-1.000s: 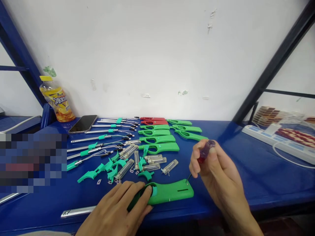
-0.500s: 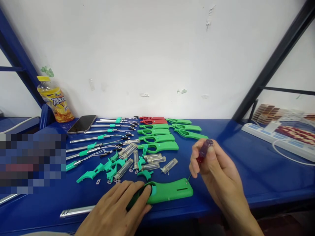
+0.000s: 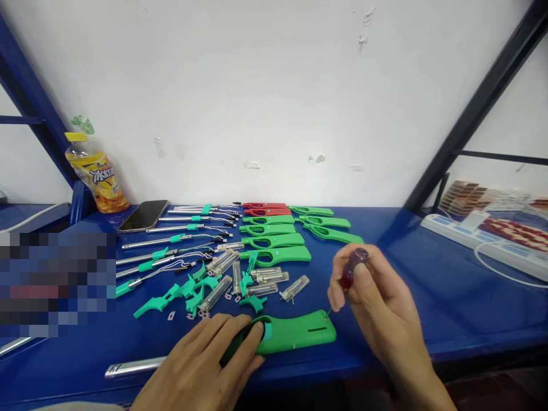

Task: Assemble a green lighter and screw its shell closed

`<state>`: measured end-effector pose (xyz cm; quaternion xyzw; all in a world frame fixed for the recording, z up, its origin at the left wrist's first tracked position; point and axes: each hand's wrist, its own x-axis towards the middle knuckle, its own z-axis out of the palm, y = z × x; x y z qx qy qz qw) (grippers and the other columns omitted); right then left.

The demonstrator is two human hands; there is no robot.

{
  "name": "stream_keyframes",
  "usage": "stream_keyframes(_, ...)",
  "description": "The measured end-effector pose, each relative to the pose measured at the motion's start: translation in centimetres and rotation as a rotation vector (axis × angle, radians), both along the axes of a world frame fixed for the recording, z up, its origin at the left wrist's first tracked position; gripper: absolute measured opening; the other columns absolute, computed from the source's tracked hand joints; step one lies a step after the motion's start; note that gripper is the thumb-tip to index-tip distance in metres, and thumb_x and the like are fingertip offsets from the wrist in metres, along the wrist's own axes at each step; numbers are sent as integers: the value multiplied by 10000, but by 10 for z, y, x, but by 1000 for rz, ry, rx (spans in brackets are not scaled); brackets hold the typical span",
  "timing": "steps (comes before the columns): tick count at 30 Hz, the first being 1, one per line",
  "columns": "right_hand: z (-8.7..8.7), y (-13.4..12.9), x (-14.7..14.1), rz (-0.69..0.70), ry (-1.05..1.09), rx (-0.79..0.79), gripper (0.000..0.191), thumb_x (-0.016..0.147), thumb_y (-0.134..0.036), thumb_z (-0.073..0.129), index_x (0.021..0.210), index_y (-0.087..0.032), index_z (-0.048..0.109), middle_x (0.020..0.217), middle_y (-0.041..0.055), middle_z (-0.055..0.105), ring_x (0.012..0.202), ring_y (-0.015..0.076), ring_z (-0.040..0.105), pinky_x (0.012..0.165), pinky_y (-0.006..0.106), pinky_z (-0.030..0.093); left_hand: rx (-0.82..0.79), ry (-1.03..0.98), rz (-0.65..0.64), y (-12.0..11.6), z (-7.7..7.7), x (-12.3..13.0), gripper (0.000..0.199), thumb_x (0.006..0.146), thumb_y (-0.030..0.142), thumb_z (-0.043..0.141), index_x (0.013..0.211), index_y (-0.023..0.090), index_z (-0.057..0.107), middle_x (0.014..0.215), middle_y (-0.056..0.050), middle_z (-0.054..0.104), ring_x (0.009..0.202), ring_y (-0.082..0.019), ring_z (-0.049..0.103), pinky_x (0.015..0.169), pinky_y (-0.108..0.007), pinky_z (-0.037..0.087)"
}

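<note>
At the table's front edge lies a green lighter [image 3: 299,334] with a silver tube [image 3: 135,367] pointing left. My left hand [image 3: 209,359] is closed over its trigger end and presses on it. My right hand [image 3: 381,308] grips a dark red, see-through screwdriver handle [image 3: 354,268], raised above the table. The thin shaft runs down to the right end of the green lighter, near a small screw hole. Behind my left hand lie clear fuel tanks [image 3: 216,293] and loose teal triggers [image 3: 152,306].
Silver tubes with wires [image 3: 156,244] lie at the left, green shells [image 3: 278,256] and red shells [image 3: 268,211] at the back middle. A phone [image 3: 144,216] and a bottle [image 3: 96,177] stand back left; a power strip [image 3: 483,242] lies at the right.
My right hand has turned the screwdriver handle slightly, and its top has tilted a little left and down. My left hand and the green lighter have stayed in place.
</note>
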<state>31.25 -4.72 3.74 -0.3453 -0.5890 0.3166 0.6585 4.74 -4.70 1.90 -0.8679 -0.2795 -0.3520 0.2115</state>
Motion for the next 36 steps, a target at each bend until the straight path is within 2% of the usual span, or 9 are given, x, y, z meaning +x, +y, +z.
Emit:
stream_keyframes(3, 3, 0, -3, -122, -17, 68, 239, 1135, -358, 570, 1363, -411, 620, 924, -37, 650, 678, 103, 637, 690, 265, 560, -10, -10, -10, 0, 1, 0, 343, 1191, 283, 383, 1181, 235, 722, 1043, 40, 814, 915, -135, 767, 858, -289, 560)
stream_keyframes(6, 5, 0, -5, -213, -70, 119, 230, 1132, -342, 573, 1335, -418, 649, 896, -33, 664, 738, 130, 651, 730, 283, 588, -17, -6, -11, -1, 0, -1, 338, 1190, 280, 387, 1192, 238, 723, 1055, 38, 813, 927, -138, 769, 868, -294, 561)
stream_keyframes(11, 0, 1, -2, -240, -48, 158, 225, 1110, -349, 618, 1304, -378, 726, 1106, 16, 731, 909, 163, 709, 759, 294, 621, 11, 3, -3, 0, -2, 0, 346, 1189, 279, 387, 1177, 235, 730, 1050, 36, 818, 919, -146, 774, 867, -296, 562)
stream_keyframes(14, -2, 0, -1, -270, -41, 157, 251, 1102, -314, 639, 1325, -377, 734, 1154, 21, 779, 939, 170, 742, 766, 297, 632, -4, 11, -6, 0, -3, -1, 335, 1187, 273, 391, 1206, 234, 724, 1075, 33, 815, 939, -148, 772, 878, -295, 564)
stream_keyframes(20, 3, -1, -3, -323, -17, 232, 238, 938, -274, 863, 1143, -376, 797, 945, -36, 741, 787, 133, 684, 720, 257, 603, -33, 66, 2, 0, -10, -7, 306, 1178, 277, 420, 1271, 239, 709, 1145, 16, 798, 1004, -168, 760, 909, -311, 580)
stream_keyframes(22, 3, -2, -4, -312, -49, 254, 214, 985, -295, 815, 1179, -384, 802, 958, -27, 744, 818, 136, 694, 738, 258, 602, -41, 84, 0, 0, -12, -10, 292, 1172, 269, 439, 1301, 237, 699, 1172, 10, 792, 1031, -174, 754, 926, -317, 584)
stream_keyframes(26, 2, -3, -5, -263, -110, 204, 305, 1123, -266, 592, 1345, -401, 752, 1155, 9, 794, 916, 160, 773, 786, 303, 643, -47, 83, -12, 0, -13, -10, 291, 1171, 263, 444, 1309, 231, 697, 1174, 4, 785, 1033, -177, 746, 916, -328, 579)
stream_keyframes(31, 4, 0, -5, -266, -96, 314, 267, 984, -176, 784, 1195, -339, 787, 993, -7, 709, 815, 147, 685, 691, 278, 598, -52, 76, -7, 0, -13, -10, 295, 1178, 274, 429, 1308, 243, 692, 1183, 18, 781, 1043, -169, 743, 934, -326, 566)
stream_keyframes(36, 4, -1, -5, -278, -173, 280, 312, 1116, -159, 563, 1289, -335, 755, 1140, 21, 748, 884, 134, 714, 746, 277, 596, -55, 87, -18, 0, -13, -9, 286, 1170, 253, 451, 1321, 232, 693, 1191, 6, 778, 1055, -172, 738, 941, -325, 564)
